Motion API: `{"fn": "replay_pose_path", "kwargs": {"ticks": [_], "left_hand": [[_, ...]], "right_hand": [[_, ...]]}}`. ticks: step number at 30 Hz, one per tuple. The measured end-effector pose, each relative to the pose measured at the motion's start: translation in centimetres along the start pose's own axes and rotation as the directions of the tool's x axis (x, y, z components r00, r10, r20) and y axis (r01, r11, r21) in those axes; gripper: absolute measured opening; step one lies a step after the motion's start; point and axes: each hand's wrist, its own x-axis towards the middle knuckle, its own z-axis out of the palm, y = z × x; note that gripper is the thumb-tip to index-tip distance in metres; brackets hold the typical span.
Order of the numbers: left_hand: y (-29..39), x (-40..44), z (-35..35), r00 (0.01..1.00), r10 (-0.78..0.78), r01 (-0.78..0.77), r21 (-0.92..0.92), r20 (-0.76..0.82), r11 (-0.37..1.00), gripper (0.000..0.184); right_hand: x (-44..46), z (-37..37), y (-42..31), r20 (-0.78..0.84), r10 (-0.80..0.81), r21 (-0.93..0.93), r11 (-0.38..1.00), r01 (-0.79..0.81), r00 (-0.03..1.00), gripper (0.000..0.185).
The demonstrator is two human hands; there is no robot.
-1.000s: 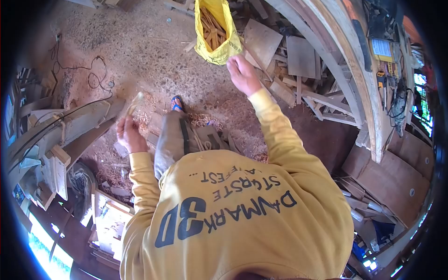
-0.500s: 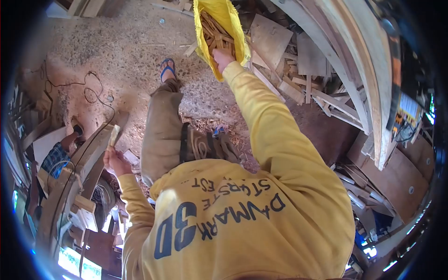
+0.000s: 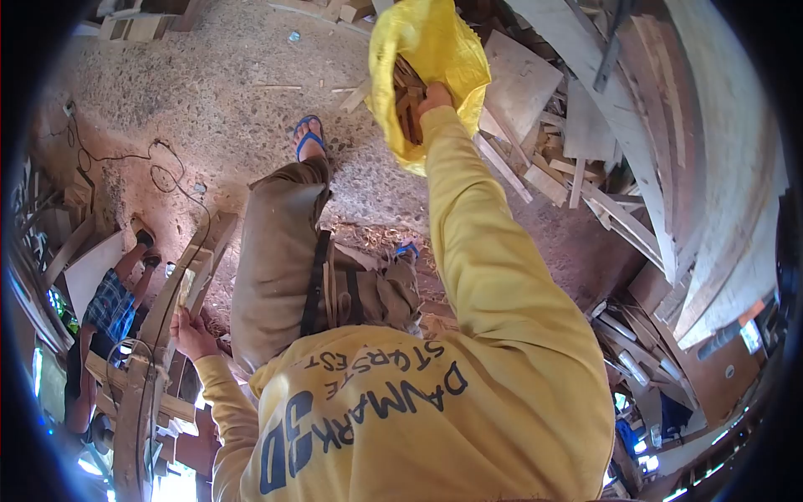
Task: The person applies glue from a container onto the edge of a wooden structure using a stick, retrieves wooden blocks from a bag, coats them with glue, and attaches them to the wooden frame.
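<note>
Inside the yellow sack (image 3: 458, 57) on the floor (image 3: 226, 67), the right hand (image 3: 436, 97) reaches among brown wood pieces (image 3: 408, 94); its fingers are mostly hidden, so its opening and any grip cannot be told. Well apart, the left hand (image 3: 193, 336) pinches a pale stick (image 3: 185, 289) near a wooden beam (image 3: 136, 427).
</note>
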Motion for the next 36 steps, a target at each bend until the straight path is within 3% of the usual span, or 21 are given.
{"fn": "replay_pose_path", "kwargs": {"ticks": [1, 2, 3, 4, 6, 8, 9, 11, 13, 15, 18, 21, 23, 27, 28, 31, 32, 36], "left_hand": [[-0.1, 0.1, -0.3, 1.0, 0.004, -0.004, -0.016, 0.011, 1.0, 0.005], [-0.1, 0.2, -0.7, 1.0, 0.009, -0.008, -0.028, 0.021, 1.0, 0.005], [0.2, 0.3, -1.0, 0.999, 0.011, -0.01, -0.032, 0.033, 0.999, 0.005], [0.3, 0.6, -1.4, 0.999, 0.018, -0.017, -0.034, 0.044, 0.999, 0.004], [0.0, 1.2, -2.3, 0.997, 0.017, -0.014, -0.038, 0.077, 0.999, 0.002], [0.4, 1.2, -1.8, 0.997, 0.008, -0.005, -0.045, 0.076, 0.999, 0.003], [1.1, 0.7, -0.8, 0.998, -0.004, 0.007, -0.045, 0.055, 0.999, 0.003], [2.5, -0.4, 1.2, 0.999, -0.014, 0.016, -0.052, 0.043, 0.999, 0.004], [3.6, -0.8, 2.4, 0.998, -0.005, 0.009, -0.065, 0.067, 0.998, 0.004], [3.9, -0.4, 2.9, 0.997, 0.017, -0.011, -0.077, 0.072, 0.997, 0.005], [4.8, -1.3, 4.3, 0.998, 0.04, -0.036, -0.084, 0.052, 0.996, 0.008], [4.5, -1.4, 5.2, 0.988, 0.108, -0.092, -0.138, 0.113, 0.986, 0.014], [5.2, -2.6, 6.9, 0.971, 0.185, -0.161, -0.158, 0.151, 0.974, 0.016], [8.2, -8.8, 13.3, 0.927, 0.174, -0.033, -0.389, 0.331, 0.92, 0.016], [8.5, -10.0, 14.7, 0.913, 0.183, -0.022, -0.402, 0.365, 0.915, 0.016], [9.6, -14.8, 18.6, 0.881, 0.19, 0.036, -0.462, 0.434, 0.886, 0.017], [9.3, -15.1, 19.3, 0.817, 0.233, 0.075, -0.497, 0.528, 0.864, 0.014], [10.0, -21.1, 23.8, 0.768, 0.288, 0.1, -0.551, 0.572, 0.828, 0.013]], "right_hand": [[1.0, -1.0, 0.5, 0.09, -0.048, -0.496, 0.864, 0.086, 0.995, 0.035], [1.5, -0.9, 0.9, 0.147, -0.11, -0.789, 0.586, 0.183, 0.983, 0.035], [0.0, -1.6, 2.4, 0.223, -0.159, -0.956, 0.157, 0.248, 0.962, 0.035], [-1.3, -2.2, 3.8, 0.276, -0.179, -0.958, -0.132, 0.254, 0.945, 0.035], [-2.1, -2.3, 4.9, 0.314, -0.197, -0.917, -0.316, 0.243, 0.929, 0.036], [-0.1, -1.4, 3.1, 0.289, -0.182, -0.897, -0.395, 0.199, 0.94, 0.034], [-4.3, -3.5, 7.5, 0.302, -0.137, -0.906, -0.351, 0.238, 0.944, 0.029], [-5.5, -3.4, 7.9, 0.294, -0.292, -0.929, -0.312, 0.2, 0.91, 0.019], [-7.6, -3.3, 8.1, 0.203, -0.305, -0.948, -0.299, 0.109, 0.931, 0.016], [-12.1, -3.8, 8.1, 0.022, -0.175, -0.941, -0.337, -0.039, 0.984, 0.017], [-23.1, -7.3, 9.8, 0.128, -0.124, -0.906, -0.419, 0.065, 0.984, 0.017], [-29.3, -6.9, 6.0, 0.076, -0.012, -0.773, -0.633, 0.051, 0.997, 0.016], [-35.6, -7.1, 8.4, 0.121, -0.044, -0.726, -0.686, 0.058, 0.992, 0.016], [-42.5, -6.9, 10.2, 0.053, 0.069, -0.536, -0.84, 0.087, 0.996, 0.029], [-43.8, -7.3, 10.8, 0.107, 0.079, -0.373, -0.921, 0.114, 0.991, 0.036], [-46.6, -7.8, 10.3, 0.067, 0.162, -0.248, -0.953, 0.174, 0.985, 0.035], [-47.1, -8.1, 10.0, 0.051, 0.213, -0.182, -0.959, 0.219, 0.976, 0.034], [-50.5, -10.5, 9.5, -0.059, 0.398, 0.078, -0.912, 0.402, 0.915, 0.032]]}}
